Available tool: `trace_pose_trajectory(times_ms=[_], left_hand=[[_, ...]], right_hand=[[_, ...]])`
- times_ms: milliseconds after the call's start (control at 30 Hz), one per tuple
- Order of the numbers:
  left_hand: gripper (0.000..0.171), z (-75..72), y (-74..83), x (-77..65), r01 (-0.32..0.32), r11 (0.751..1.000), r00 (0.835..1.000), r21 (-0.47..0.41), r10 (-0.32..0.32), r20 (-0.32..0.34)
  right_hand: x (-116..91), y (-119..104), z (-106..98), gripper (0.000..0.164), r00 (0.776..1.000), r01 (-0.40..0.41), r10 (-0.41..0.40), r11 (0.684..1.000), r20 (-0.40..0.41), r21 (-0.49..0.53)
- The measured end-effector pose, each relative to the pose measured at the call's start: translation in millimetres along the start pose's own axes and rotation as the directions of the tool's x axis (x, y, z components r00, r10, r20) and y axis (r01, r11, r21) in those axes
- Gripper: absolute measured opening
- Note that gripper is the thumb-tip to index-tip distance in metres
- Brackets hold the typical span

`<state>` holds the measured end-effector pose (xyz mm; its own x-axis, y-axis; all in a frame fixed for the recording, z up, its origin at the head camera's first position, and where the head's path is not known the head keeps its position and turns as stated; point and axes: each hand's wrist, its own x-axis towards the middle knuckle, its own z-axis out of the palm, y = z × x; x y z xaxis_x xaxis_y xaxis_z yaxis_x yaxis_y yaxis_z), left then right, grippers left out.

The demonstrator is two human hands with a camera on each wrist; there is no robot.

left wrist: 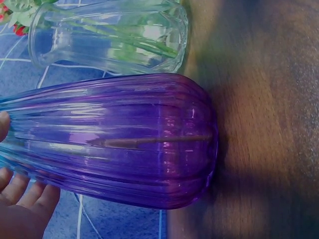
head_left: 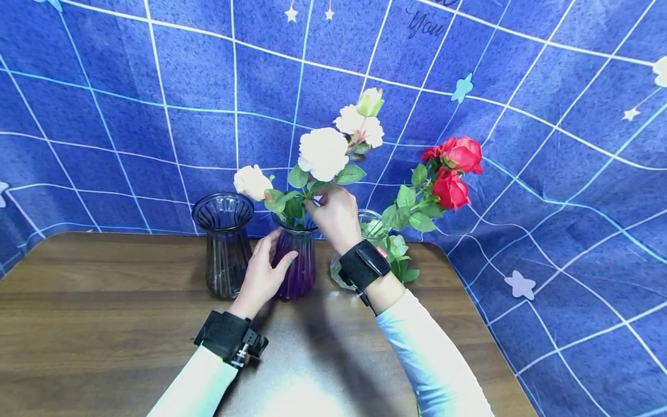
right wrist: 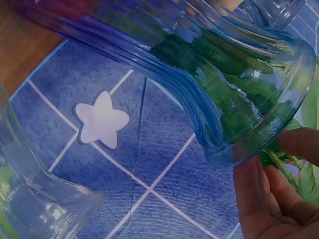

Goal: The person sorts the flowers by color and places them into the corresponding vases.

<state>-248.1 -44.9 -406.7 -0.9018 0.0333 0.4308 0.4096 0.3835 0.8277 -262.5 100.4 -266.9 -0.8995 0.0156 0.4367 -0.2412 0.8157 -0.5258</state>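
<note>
A ribbed purple glass vase point(head_left: 299, 269) stands upright on the table, its neck bluish. My left hand point(head_left: 263, 278) holds it from the left, thumb across the front; the left wrist view shows the fingertips at the vase's narrow upper part. A spray of white roses point(head_left: 323, 155) with green leaves rises from the mouth. My right hand point(head_left: 337, 217) pinches its stem just above the rim, and in the right wrist view its fingers point(right wrist: 249, 191) are beside the rim. Through the purple glass a brown stem point(left wrist: 169, 140) reaches down to the base.
A dark grey glass vase point(head_left: 226, 255) stands to the left. On the right, partly behind my right wrist, a clear glass vase point(left wrist: 114, 40) holds red roses point(head_left: 461, 156) with leafy stems. A blue cloth point(head_left: 198, 81) with white lines hangs behind the wooden table point(head_left: 104, 313).
</note>
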Motion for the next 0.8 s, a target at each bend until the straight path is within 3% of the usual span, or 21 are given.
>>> trace_pose_trajectory(times_ms=[300, 433, 600, 800], left_hand=[[0.058, 0.6, 0.9, 0.7, -0.001, 1.000, 1.000, -0.008, 0.001, -0.009], [0.058, 1.9, -0.2, 1.1, -0.010, 1.000, 1.000, -0.005, 0.010, -0.012], [0.058, 2.4, -1.1, 0.6, -0.013, 1.000, 1.000, -0.001, 0.013, -0.009], [0.059, 0.8, -0.1, 1.1, 0.009, 1.000, 1.000, -0.008, -0.008, 0.004]], right_hand=[[1, 2, -10, 0.024, 0.998, -0.035, 0.029, 0.994, 0.056, 0.099], [1, 4, -12, 0.028, 0.994, -0.100, 0.091, 0.975, 0.056, 0.197], [0, 8, -11, 0.025, 0.983, -0.169, 0.183, 0.925, -0.010, 0.341], [2, 10, -10, 0.010, 0.983, -0.108, 0.152, 0.932, -0.102, 0.347]])
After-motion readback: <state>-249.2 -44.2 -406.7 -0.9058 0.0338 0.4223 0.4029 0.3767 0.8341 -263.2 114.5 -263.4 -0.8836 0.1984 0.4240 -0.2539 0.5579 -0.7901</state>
